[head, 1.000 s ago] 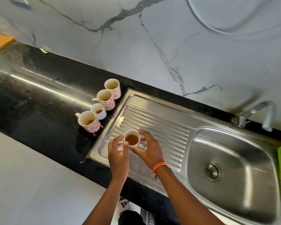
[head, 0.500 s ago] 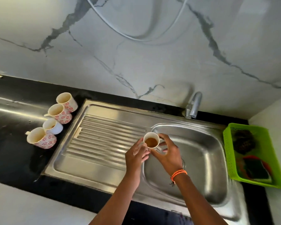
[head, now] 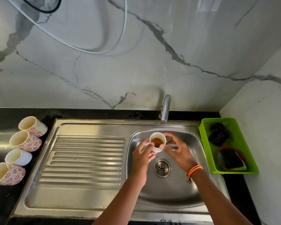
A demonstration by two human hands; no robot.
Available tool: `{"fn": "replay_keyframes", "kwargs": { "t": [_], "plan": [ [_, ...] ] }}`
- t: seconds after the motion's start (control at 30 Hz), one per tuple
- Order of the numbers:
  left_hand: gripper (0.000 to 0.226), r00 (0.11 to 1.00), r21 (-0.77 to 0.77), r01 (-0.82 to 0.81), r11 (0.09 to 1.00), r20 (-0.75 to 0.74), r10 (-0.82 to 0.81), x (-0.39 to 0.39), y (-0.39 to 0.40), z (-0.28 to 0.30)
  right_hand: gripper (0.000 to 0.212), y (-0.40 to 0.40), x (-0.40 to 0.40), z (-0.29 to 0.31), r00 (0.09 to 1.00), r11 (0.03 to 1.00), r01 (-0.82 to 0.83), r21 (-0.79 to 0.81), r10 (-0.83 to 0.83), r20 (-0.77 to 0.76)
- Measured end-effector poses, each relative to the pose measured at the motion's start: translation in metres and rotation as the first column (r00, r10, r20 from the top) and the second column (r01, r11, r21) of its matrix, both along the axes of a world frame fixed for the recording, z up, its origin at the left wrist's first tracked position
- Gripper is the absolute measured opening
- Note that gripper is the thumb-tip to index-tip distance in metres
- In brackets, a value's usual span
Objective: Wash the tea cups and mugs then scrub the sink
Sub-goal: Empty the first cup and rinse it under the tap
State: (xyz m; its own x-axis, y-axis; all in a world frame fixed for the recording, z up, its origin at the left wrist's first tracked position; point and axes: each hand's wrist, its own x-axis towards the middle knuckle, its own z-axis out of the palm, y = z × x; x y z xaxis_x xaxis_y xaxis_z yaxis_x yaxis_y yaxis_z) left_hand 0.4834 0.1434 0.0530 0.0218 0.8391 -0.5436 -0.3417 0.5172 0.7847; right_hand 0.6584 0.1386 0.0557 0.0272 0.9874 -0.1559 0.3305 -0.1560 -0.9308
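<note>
Holding small white ceramic cup (head: 157, 142) with brown tea dregs above stainless steel sink basin (head: 177, 190): left hand (head: 142, 155) grips its side, right hand (head: 179, 151) fingers curl around opposite side.

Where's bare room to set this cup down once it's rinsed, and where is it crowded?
The ribbed drainboard is bare, bordered by the four cups on the counter to its left and the basin to its right. The basin floor in front of the drain is also open. It is crowded under the tap, where both hands hold the cup, and in the green basket.
</note>
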Motion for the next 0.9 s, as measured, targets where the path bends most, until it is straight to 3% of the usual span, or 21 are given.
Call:
{"fn": "replay_keyframes", "kwargs": {
  "t": [0.17, 0.37, 0.43, 0.5, 0.6, 0.77, 0.9],
  "plan": [
    [0.024, 0.999, -0.025, -0.041, 0.999, -0.017, 0.040, -0.001, 0.012, -0.008, 0.038, 0.055, 0.023, -0.005, 0.989, 0.990, 0.091, -0.110, -0.102, -0.103],
    [0.028, 0.998, -0.030, -0.057, 0.998, -0.021, 0.056, -0.003, 0.029, -0.011, 0.046, 0.115, 0.029, -0.034, 0.995, 0.974, 0.091, -0.210, -0.098, -0.024],
    [0.027, 0.998, -0.020, -0.054, 0.998, -0.009, 0.054, -0.002, 0.034, -0.009, 0.043, 0.126, 0.029, -0.044, 0.996, 0.968, 0.089, -0.234, -0.083, 0.034],
    [0.024, 0.998, -0.021, -0.058, 0.998, -0.004, 0.058, -0.001, 0.038, -0.009, 0.039, 0.135, 0.028, -0.048, 0.981, 0.974, 0.032, -0.225, 0.012, 0.191],
    [0.024, 0.998, -0.032, -0.068, 0.997, 0.001, 0.068, 0.002, 0.041, -0.010, 0.048, 0.147, 0.022, -0.053, 0.918, 0.968, -0.077, -0.239, 0.162, 0.363],
    [0.045, 0.998, -0.018, -0.037, 0.999, 0.040, 0.037, 0.011, 0.042, -0.010, 0.041, 0.158, 0.022, -0.064, 0.949, 0.943, -0.080, -0.323, 0.171, 0.264],
    [0.055, 0.999, -0.027, -0.029, 0.999, 0.034, 0.030, 0.016, 0.046, -0.012, 0.049, 0.153, 0.019, -0.059, 0.942, 0.944, -0.151, -0.293, 0.227, 0.247]
  ]
}}
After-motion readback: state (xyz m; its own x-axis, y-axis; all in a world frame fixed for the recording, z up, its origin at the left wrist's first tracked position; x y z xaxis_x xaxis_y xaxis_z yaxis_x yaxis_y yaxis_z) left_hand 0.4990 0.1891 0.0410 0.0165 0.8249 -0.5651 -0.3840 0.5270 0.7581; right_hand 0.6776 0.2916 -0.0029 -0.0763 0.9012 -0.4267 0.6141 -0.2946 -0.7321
